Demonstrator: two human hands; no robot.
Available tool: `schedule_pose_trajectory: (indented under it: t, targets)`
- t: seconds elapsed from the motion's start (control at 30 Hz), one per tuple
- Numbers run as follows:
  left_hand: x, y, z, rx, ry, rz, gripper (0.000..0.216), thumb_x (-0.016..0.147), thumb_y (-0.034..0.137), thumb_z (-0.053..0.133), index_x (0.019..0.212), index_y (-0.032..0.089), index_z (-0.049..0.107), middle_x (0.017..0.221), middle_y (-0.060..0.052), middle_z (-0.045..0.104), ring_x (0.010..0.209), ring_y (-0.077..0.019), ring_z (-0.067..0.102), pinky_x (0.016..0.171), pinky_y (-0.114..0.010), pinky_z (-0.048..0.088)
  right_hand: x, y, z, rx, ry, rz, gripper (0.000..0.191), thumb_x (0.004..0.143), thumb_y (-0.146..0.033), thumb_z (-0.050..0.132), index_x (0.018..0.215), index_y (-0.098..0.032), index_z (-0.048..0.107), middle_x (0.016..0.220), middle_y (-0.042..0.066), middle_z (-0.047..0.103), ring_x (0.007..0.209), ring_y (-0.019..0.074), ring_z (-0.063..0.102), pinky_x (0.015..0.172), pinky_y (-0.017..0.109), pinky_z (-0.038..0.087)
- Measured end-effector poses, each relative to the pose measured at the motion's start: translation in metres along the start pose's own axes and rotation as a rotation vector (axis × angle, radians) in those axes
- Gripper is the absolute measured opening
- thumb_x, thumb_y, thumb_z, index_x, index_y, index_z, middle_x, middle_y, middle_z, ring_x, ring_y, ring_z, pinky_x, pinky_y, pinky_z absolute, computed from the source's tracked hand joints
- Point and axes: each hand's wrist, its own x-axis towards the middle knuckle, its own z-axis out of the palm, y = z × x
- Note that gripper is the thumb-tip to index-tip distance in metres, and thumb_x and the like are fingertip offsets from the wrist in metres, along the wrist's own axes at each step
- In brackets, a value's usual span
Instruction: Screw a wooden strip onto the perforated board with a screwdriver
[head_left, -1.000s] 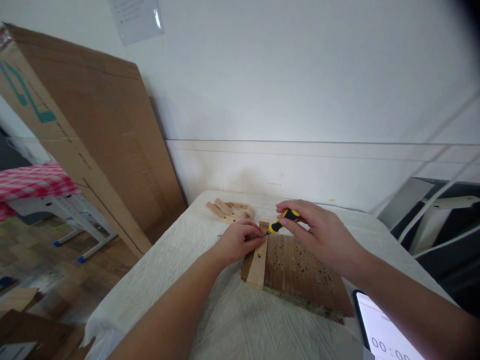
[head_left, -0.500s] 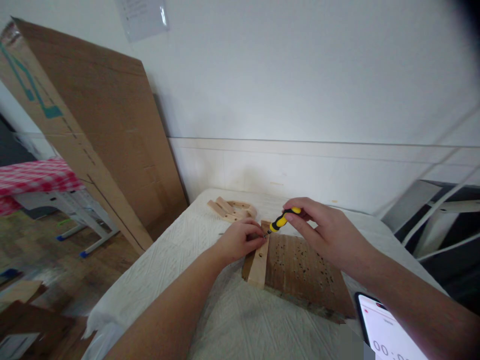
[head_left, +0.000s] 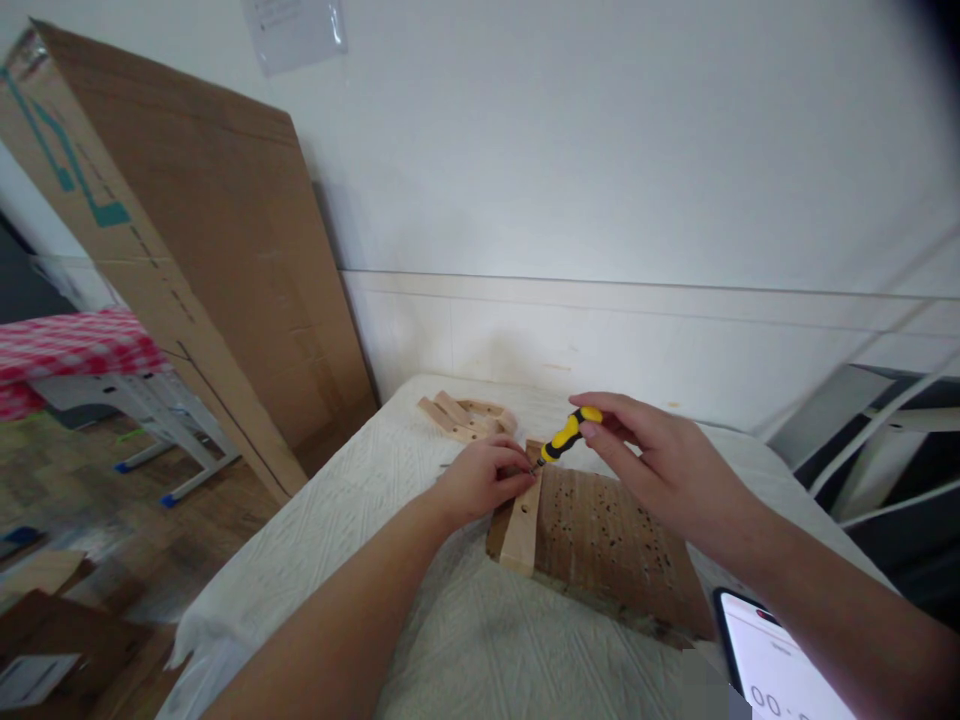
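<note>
My right hand [head_left: 660, 455] holds a yellow-and-black screwdriver [head_left: 566, 437] by the end of its handle, between thumb and fingers. The tool slants down to the left. Its tip meets a pale wooden strip [head_left: 520, 540] at the fingertips of my left hand [head_left: 487, 480]. Those left fingers are pinched together; what is between them is too small to make out. The strip, with a dark hole in it, lies across the left end of a brown wooden block [head_left: 600, 540] dotted with many small holes. My left hand covers part of the strip.
Pale wooden pieces [head_left: 469, 415] lie behind my left hand on the white tablecloth [head_left: 315, 580]. A phone [head_left: 772, 660] showing a timer is at the right front. A large cardboard box [head_left: 225, 250] leans at the left, and a white wall [head_left: 570, 160] stands behind the table.
The right fingers have shifted on the screwdriver handle and spread slightly. The screwdriver tip and left hand stay together at the strip. The whole view has shifted slightly.
</note>
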Motion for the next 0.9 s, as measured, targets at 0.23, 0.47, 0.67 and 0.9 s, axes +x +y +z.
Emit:
schedule_pose_trajectory:
  t: [0.23,0.47,0.67,0.9]
  targets:
    - [-0.0001,-0.0013,0.0006,-0.003,-0.009,-0.009,0.013,0.083,0.025,0.057,0.085,0.019,0.069,0.093,-0.006,0.065,0.09,-0.0167,0.058,0.083,-0.033,0.045,0.0013,0.0039,0.0016,0.035,0.048,-0.05,0.025,0.088,-0.034,0.05,0.105,-0.021,0.063,0.095,0.007,0.061,0.073,0.016,0.06,0.068,0.033,0.051]
    - [-0.0001,-0.0004,0.0004,-0.007,-0.005,-0.001,0.013,0.084,0.024,0.057,0.082,0.018,0.069,0.091,-0.005,0.065,0.088,-0.0162,0.058,0.083,-0.032,0.045,0.0001,0.0009,0.0017,0.025,0.04,-0.081,0.029,0.088,-0.032,0.05,0.113,-0.021,0.061,0.095,0.007,0.061,0.071,0.0149,0.059,0.069,0.034,0.051]
    - [0.0008,0.001,0.0002,-0.021,0.009,0.005,0.014,0.083,0.026,0.058,0.082,0.019,0.069,0.09,-0.006,0.065,0.087,-0.0165,0.058,0.081,-0.032,0.045,-0.0012,0.0011,0.0018,0.017,0.049,-0.089,0.032,0.091,-0.028,0.043,0.119,-0.023,0.057,0.11,0.009,0.064,0.086,0.0192,0.063,0.077,0.038,0.052]
    - [0.0,0.0018,0.0001,-0.017,-0.004,-0.008,0.014,0.084,0.025,0.057,0.082,0.019,0.069,0.089,-0.005,0.065,0.088,-0.0161,0.057,0.081,-0.031,0.045,-0.0005,-0.002,0.0025,0.049,0.096,-0.091,0.021,0.087,-0.03,0.052,0.102,-0.022,0.065,0.102,0.009,0.065,0.085,0.0187,0.063,0.073,0.035,0.054]
